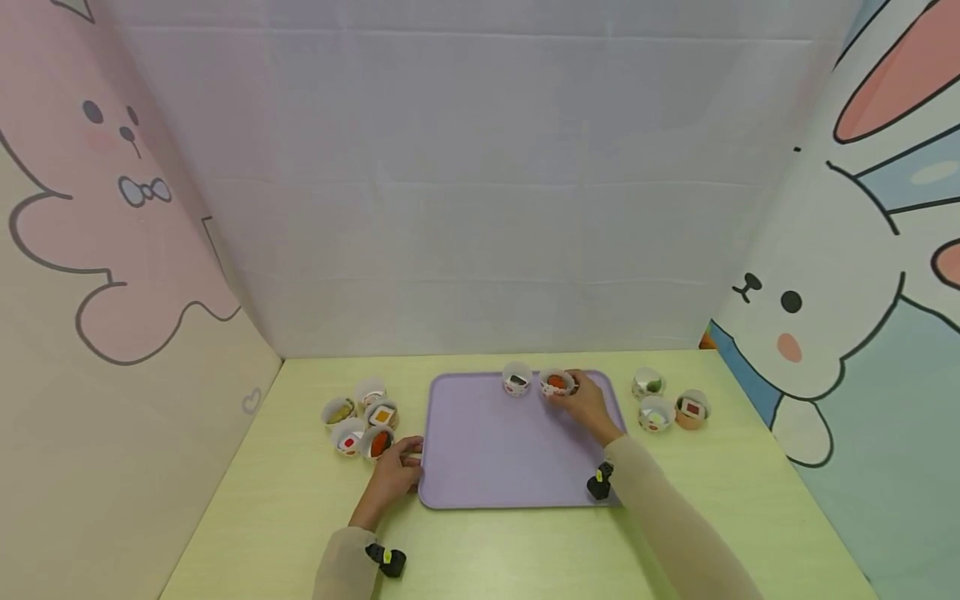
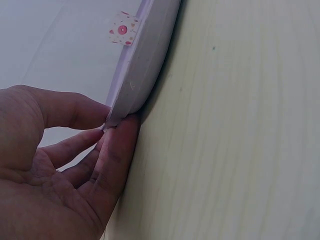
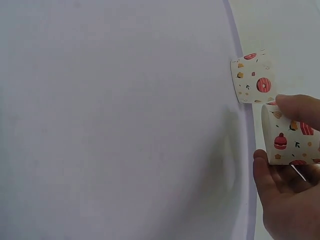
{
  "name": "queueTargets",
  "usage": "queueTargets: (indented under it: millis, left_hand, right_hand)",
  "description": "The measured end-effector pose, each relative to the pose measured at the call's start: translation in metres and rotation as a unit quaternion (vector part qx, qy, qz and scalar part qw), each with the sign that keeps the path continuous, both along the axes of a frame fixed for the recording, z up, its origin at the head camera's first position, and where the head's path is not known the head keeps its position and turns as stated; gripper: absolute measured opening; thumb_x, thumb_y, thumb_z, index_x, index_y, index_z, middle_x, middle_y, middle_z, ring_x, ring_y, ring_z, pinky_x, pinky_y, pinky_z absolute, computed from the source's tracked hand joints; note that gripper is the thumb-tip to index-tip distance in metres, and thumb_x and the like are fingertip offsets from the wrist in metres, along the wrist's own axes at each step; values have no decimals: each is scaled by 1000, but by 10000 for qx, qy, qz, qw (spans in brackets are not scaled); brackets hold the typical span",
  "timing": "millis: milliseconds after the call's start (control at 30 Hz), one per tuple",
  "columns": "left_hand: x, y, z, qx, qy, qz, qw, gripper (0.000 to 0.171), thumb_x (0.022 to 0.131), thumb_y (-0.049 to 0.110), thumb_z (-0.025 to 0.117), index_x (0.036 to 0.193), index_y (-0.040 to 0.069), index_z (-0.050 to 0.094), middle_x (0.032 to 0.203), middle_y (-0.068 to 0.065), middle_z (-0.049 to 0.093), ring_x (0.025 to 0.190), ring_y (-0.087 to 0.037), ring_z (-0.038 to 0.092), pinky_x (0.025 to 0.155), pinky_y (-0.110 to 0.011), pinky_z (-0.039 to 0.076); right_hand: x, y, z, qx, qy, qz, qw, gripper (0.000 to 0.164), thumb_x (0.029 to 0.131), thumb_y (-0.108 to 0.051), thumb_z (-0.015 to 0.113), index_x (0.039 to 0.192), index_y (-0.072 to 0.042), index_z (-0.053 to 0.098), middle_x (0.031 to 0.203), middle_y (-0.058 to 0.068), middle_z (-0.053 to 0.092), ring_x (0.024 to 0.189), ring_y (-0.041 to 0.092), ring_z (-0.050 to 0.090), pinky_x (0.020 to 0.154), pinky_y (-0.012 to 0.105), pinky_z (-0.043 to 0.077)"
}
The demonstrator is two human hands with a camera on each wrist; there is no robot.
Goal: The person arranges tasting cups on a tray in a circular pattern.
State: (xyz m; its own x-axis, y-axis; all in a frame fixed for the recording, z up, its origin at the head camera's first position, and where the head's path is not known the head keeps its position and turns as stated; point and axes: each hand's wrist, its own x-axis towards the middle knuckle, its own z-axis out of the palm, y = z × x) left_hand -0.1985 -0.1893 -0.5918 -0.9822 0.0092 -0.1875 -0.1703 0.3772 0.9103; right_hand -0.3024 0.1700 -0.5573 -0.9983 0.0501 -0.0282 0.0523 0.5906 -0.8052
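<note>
A lilac tray (image 1: 517, 450) lies on the table. My left hand (image 1: 396, 468) pinches its left rim between thumb and fingers; the left wrist view shows the fingertips at the rim (image 2: 122, 90). At the tray's far side my right hand (image 1: 588, 407) grips a small paper cup (image 3: 287, 140) with a dessert print and something orange-red inside. Whether that cup touches the tray I cannot tell. Just left of it another printed paper cup (image 1: 516, 380), with something dark inside, stands at the far rim and appears in the right wrist view (image 3: 254, 79).
Several paper cups (image 1: 348, 437) cluster left of the tray, close to my left hand, with differently coloured contents. On the right stand three more cups (image 1: 656, 414). A white curtain (image 1: 480, 208) rises behind the table (image 1: 277, 508); printed cloths hang at both sides.
</note>
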Motion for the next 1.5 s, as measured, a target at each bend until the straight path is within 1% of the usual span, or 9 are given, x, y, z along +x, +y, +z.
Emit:
queueTargets:
  millis: [100,233,333,533,700,800,1033,1233,1500]
  left_hand:
    - [0,-1,0,-9,14,-22,10000,54,78,-5,61,132,-1,56,122,-18,61,94,-22,59,58,-33,56]
    - [0,-1,0,-5,-7,-12,10000,54,78,-5,61,132,0,56,122,-17,61,94,-22,59,57,-33,56]
    - [0,-1,-1,-11,-1,-25,10000,55,78,-5,61,132,0,56,122,-18,61,94,-22,59,57,-33,56]
    - [0,-1,-1,39,14,1,10000,55,78,-5,61,132,0,56,122,-18,61,95,-22,59,58,-34,57]
    - [-1,-1,0,58,8,18,10000,54,78,-5,61,132,0,56,123,-18,61,96,-23,59,58,-34,57]
    - [0,-1,0,38,30,-10,10000,54,78,-5,61,132,0,56,123,-18,61,95,-23,59,58,-34,57]
    - [1,-1,1,2,2,-18,10000,55,78,-5,61,132,0,55,123,-18,61,96,-22,59,58,-34,57]
    - [1,-1,1,-14,-13,-19,10000,55,78,-5,61,133,0,55,123,-18,61,96,-22,59,58,-34,57]
    - [0,-1,2,12,-36,8,10000,54,78,-5,61,132,0,56,124,-18,61,95,-22,59,57,-32,56]
  right_hand:
    - [-2,-1,-5,-10,6,-28,10000,61,79,-24,79,131,-3,55,121,20,63,100,29,60,80,38,51]
    - [-3,-4,-6,-58,-89,-22,9999,62,79,-24,78,132,-4,54,124,20,62,104,30,59,84,40,50]
    - [-4,-6,-6,-99,-223,32,9997,63,81,-23,77,135,-4,52,130,20,60,113,33,57,93,47,48]
    - [-7,-7,-10,-111,-143,96,9998,61,81,-20,77,133,-1,52,130,22,60,118,35,56,100,50,46]
    - [-9,-7,-16,-26,-89,153,9998,60,81,-19,77,133,-1,53,129,21,61,118,35,57,100,50,46]
    - [-9,-7,-16,-52,-117,161,9998,61,80,-20,77,133,-2,53,130,21,60,119,36,56,101,50,45]
    - [-5,-9,-12,-31,2,205,9998,61,79,-21,79,131,-1,54,129,23,60,115,38,57,93,48,49]
    - [-9,-10,-14,-131,-36,249,9996,63,78,-13,77,135,-2,52,133,22,58,121,38,55,101,52,45]
    - [-11,-12,-15,-43,-21,246,9997,64,79,-11,75,137,-3,48,134,22,57,121,35,55,101,50,45]
